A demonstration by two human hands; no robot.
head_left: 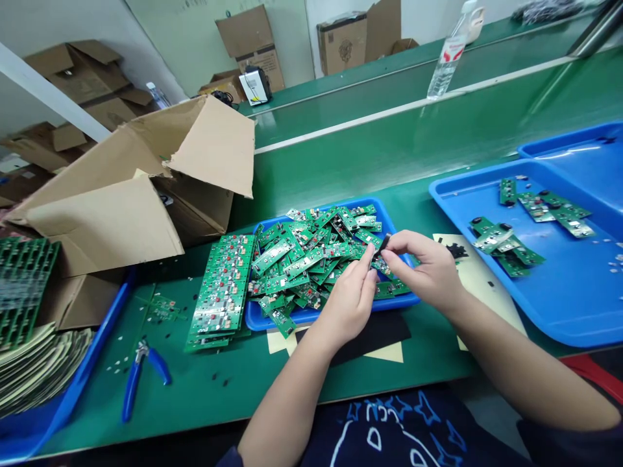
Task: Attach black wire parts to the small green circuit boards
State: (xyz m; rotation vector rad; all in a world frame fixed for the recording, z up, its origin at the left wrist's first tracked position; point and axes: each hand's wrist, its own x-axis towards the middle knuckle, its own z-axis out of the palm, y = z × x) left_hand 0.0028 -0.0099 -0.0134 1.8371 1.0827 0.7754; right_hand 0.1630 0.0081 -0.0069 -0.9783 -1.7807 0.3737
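My left hand (351,295) is closed on a small circuit board, seen almost edge-on, above the right side of a blue tray (332,316) heaped with small green circuit boards (306,259). Close beside it, my right hand (424,264) pinches a small black piece (384,243) against that board. My fingertips cover most of both. Stacked panels of joined boards (221,288) lie against the tray's left side. Black strips (456,250) rest on yellowish paper (479,282) to the right of my hands.
Blue-handled cutters (141,373) lie at the left. An open cardboard box (102,220) stands behind them. On the right, a blue tray (559,318) holds several boards. A water bottle (448,55) stands on the back ledge. Black sheet (370,337) lies at the front.
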